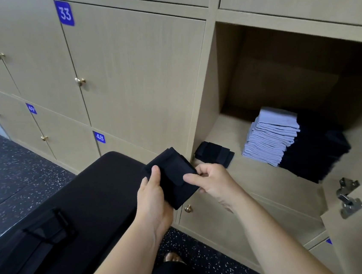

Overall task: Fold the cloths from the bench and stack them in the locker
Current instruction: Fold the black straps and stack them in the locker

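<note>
A folded black cloth (175, 177) is held in the air between the bench and the open locker (231, 131). My left hand (151, 191) grips its left side, thumb on top. My right hand (211, 179) pinches its right edge. Inside the locker, a small folded black cloth (215, 154) lies near the front left corner. A tall stack of light grey folded cloths (269, 136) stands behind it, with a stack of black folded cloths (316, 154) on its right. More black cloths (45, 233) lie unfolded on the black bench (92, 190).
Closed locker doors numbered 33 (65, 13) and 48 (99, 137) with brass knobs fill the wall to the left. The open locker's door with its metal hinge (348, 197) stands at the right. A speckled dark floor (11, 168) lies below, where my foot (172, 257) shows.
</note>
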